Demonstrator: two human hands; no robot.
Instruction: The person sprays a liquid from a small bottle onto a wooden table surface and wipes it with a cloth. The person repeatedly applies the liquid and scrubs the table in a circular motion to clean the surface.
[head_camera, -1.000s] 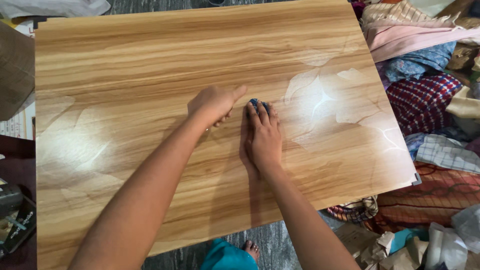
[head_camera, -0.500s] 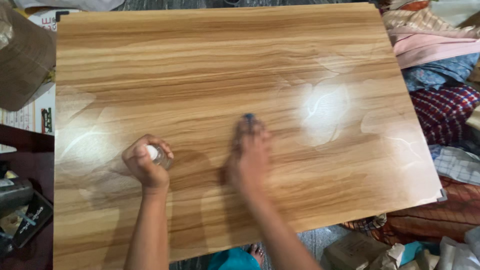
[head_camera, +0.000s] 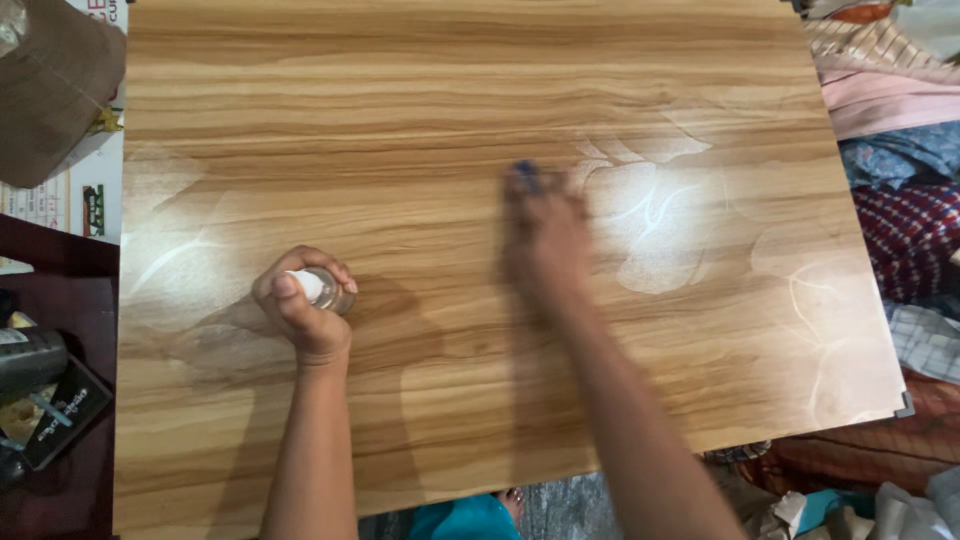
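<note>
Left hand (head_camera: 300, 315), lower left: closed around small clear bottle with white cap (head_camera: 322, 290) | Right hand (head_camera: 545, 225), centre, blurred: pressing small blue cloth (head_camera: 525, 174) flat on glossy wood-grain board (head_camera: 400, 120) | Advice: even pressure, overlapping strokes along grain, bottle upright.

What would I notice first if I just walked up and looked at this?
The big glossy wood-grain board fills nearly the whole picture, with bright glare patches on its right half. On it, the left hand grips a small clear bottle with a white cap, while the blurred right hand presses a small blue cloth near the middle. Colourful heaped fabrics lie along the right edge.
</note>
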